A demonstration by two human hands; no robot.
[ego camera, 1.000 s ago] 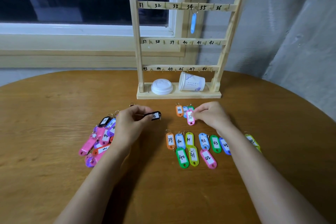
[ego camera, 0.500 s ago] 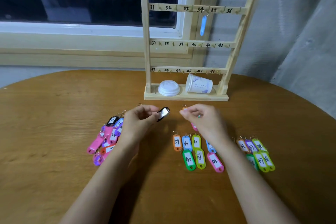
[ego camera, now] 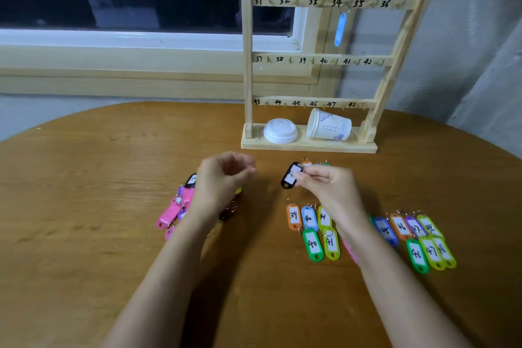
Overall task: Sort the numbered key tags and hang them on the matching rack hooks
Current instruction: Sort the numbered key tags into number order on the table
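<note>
Black key tag (ego camera: 291,176) pinched by the right hand (ego camera: 327,186), thumb and curled fingers clamped on its upper end, just right of frame centre, white label facing up, number too blurred to read. Left hand (ego camera: 220,181) apart from it, left of centre, fingers loosely curled, gripping nothing, a little blurred. Under that wrist, an unsorted pile of tags (ego camera: 176,209) on the counter (ego camera: 84,206), mostly pink and purple.

Lower right of frame: sorted rows lying flat. Orange 39 (ego camera: 293,216), blue 40 (ego camera: 309,218), green 40 (ego camera: 312,244) just below, yellow-green 41 (ego camera: 331,243) beside that. Further right, blue 45 (ego camera: 385,230), orange 46 (ego camera: 400,226), green 46 (ego camera: 417,256), then 47s and 48s packed side by side.

Upper right: wooden rack (ego camera: 248,65) standing at the counter's far side, three rails numbered 31 to 48. One light blue tag (ego camera: 340,29) hanging from the top rail between 34 and 35.

Now the containers: rack base serving as a shallow tray, white lid (ego camera: 280,130) dome up at its left end, paper cup (ego camera: 329,128) tipped on its side toward its right end, mouth turned to frame left, the two close but apart. Inside of the cup not visible.
</note>
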